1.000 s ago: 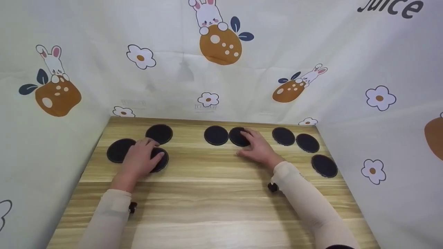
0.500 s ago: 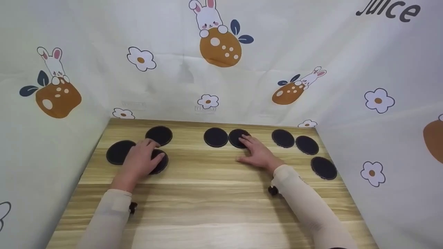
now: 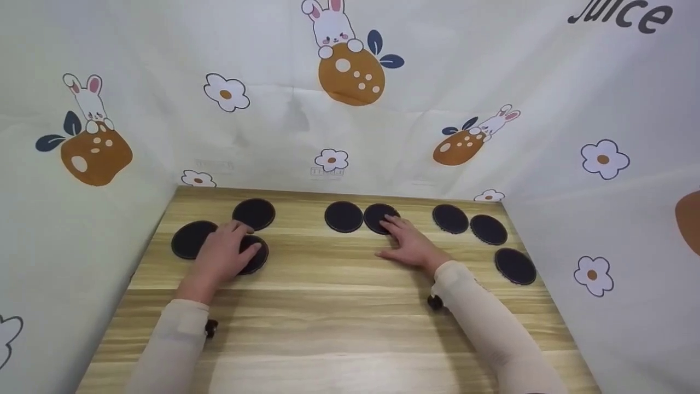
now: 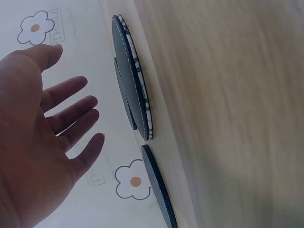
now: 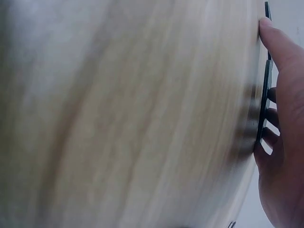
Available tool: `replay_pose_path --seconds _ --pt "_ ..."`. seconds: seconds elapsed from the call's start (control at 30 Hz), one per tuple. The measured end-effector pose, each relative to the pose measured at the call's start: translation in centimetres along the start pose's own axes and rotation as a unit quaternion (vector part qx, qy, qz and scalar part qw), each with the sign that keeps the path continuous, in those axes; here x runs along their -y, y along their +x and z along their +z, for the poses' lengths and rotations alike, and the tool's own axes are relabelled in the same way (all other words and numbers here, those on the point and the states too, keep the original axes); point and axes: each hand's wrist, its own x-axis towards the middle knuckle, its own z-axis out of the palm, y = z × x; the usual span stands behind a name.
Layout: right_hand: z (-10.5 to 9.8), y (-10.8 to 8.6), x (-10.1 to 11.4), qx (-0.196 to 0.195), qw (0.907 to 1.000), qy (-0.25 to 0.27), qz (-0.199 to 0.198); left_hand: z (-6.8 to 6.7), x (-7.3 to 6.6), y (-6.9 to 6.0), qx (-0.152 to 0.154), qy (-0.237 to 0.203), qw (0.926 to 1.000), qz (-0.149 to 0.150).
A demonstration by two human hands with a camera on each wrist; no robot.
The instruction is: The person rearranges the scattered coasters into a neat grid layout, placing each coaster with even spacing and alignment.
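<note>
Round black coasters with stitched edges lie flat on the wood-grain table. In the head view, my left hand (image 3: 221,251) is above the left group, between a far-left coaster (image 3: 191,241), a back coaster (image 3: 254,214) and a front coaster (image 3: 257,256) it partly hides. The left wrist view shows its fingers (image 4: 78,118) spread and apart from the coasters; one coaster (image 4: 130,80) has a checked underside. My right hand (image 3: 410,241) rests its fingertips on the right coaster (image 3: 377,216) of the middle pair, thumb out to the side. Beside it lies another coaster (image 3: 343,216).
To the right are three more coasters: one at the back (image 3: 450,218), one beside it (image 3: 488,229), and one nearer me (image 3: 515,266). Cloth walls (image 3: 262,131) printed with rabbits, fruit and flowers enclose the wood-grain table (image 3: 328,328) at the back and sides.
My right fingertips have slid slightly toward me over the coaster, which stays in place. The left hand holds its position. The head view shifts a little.
</note>
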Motion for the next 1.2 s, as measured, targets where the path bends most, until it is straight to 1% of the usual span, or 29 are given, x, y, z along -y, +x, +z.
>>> replay_pose_path --seconds 0.17,0.33,0.47,0.57,0.7,1.0,1.2 --pt "0.0 0.0 0.0 0.004 1.0000 0.001 0.004 -0.3 0.4 -0.4 0.034 -0.020 0.9992 -0.009" --pt "-0.1 -0.1 0.1 0.004 0.9999 0.008 0.006 -0.2 1.0 -0.8 0.076 -0.049 0.9959 -0.010" --pt "0.0 -0.1 0.0 0.001 1.0000 0.007 0.006 0.1 1.4 -1.1 0.100 -0.053 0.9935 -0.015" --pt "0.1 -0.1 -0.1 0.000 1.0000 0.007 0.005 0.2 1.6 -1.1 0.107 -0.044 0.9932 -0.016" --pt "0.2 -0.1 -0.1 0.000 0.9999 0.010 0.005 0.4 1.7 -1.1 0.110 -0.033 0.9933 -0.018" --pt "0.1 -0.1 0.0 0.001 1.0000 0.007 0.006 0.3 1.5 -0.8 0.122 -0.024 0.9918 -0.029" --pt "0.0 0.0 0.0 0.000 0.9999 0.012 0.005 0.2 1.2 -0.6 0.120 -0.007 0.9925 -0.022"
